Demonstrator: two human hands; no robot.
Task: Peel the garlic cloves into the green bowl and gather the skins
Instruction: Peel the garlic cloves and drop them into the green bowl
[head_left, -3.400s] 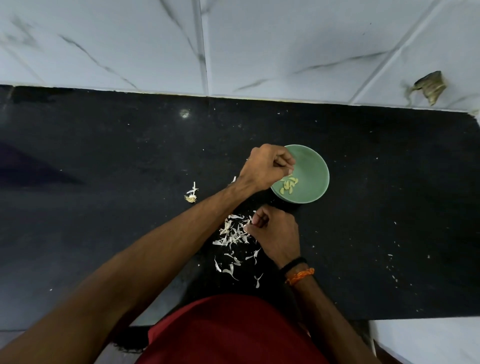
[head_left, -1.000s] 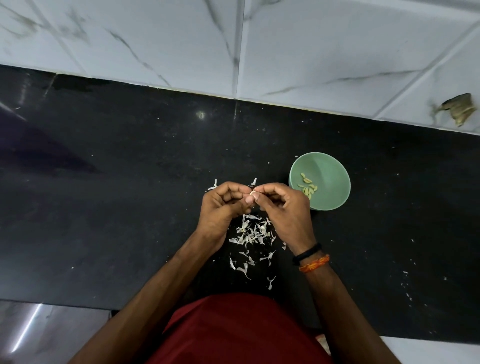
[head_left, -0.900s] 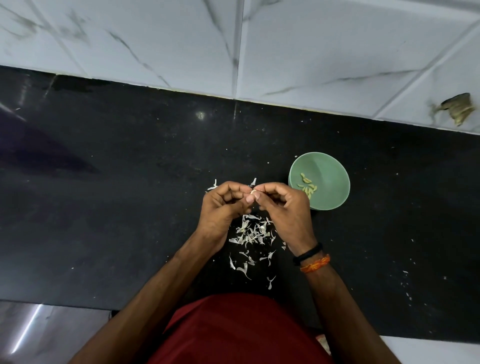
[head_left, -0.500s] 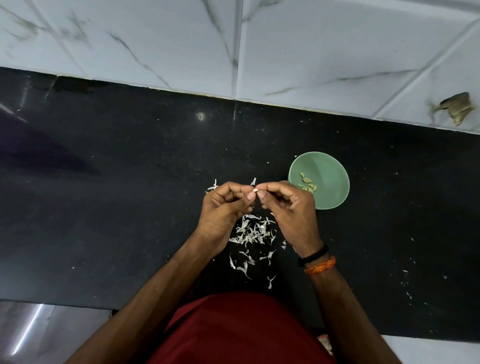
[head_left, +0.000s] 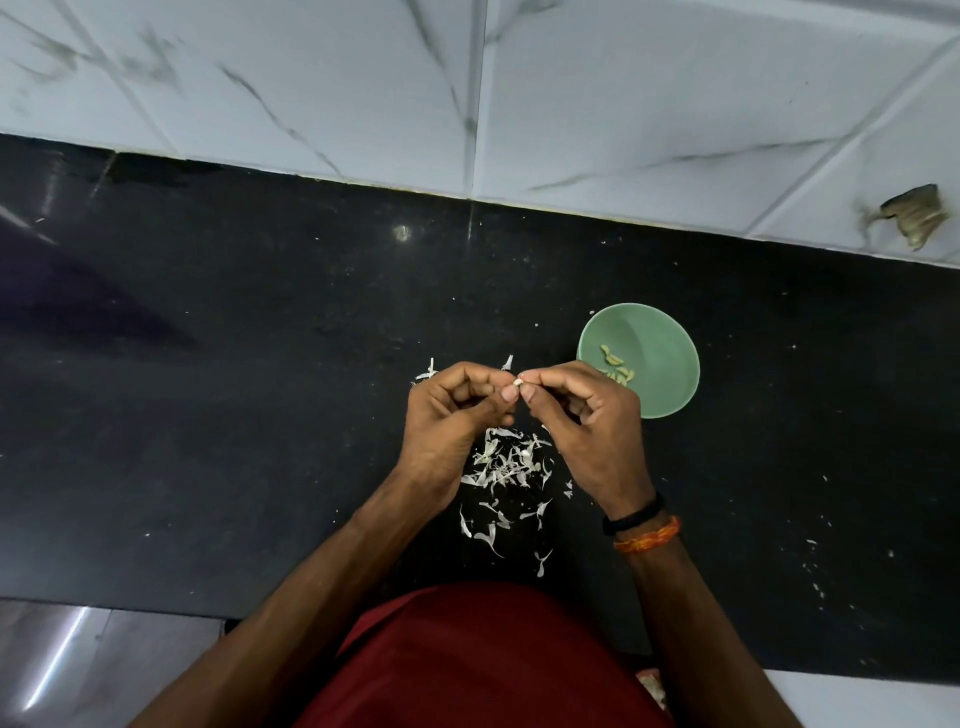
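Note:
Both hands meet over the black counter and pinch one small garlic clove (head_left: 518, 382) between fingertips. My left hand (head_left: 456, 415) holds it from the left with curled fingers; my right hand (head_left: 587, 423) pinches it from the right. A green bowl (head_left: 660, 338) stands just right of my right hand, with several peeled cloves (head_left: 614, 362) inside. A loose pile of white garlic skins (head_left: 506, 462) lies on the counter below and between my hands, with a few more skins (head_left: 428, 371) behind my left hand.
The black counter (head_left: 234, 389) runs left to right, backed by a white marble-tiled wall (head_left: 467, 93). A brownish scrap (head_left: 914, 215) sticks to the wall at far right. Small white crumbs (head_left: 810, 561) dot the counter at right. My red clothing (head_left: 478, 660) covers the counter's front edge.
About three seconds ago my left hand was over the bowl; it has come back to meet my right hand. Over the last second both hands stay together, fingertips working the clove slightly.

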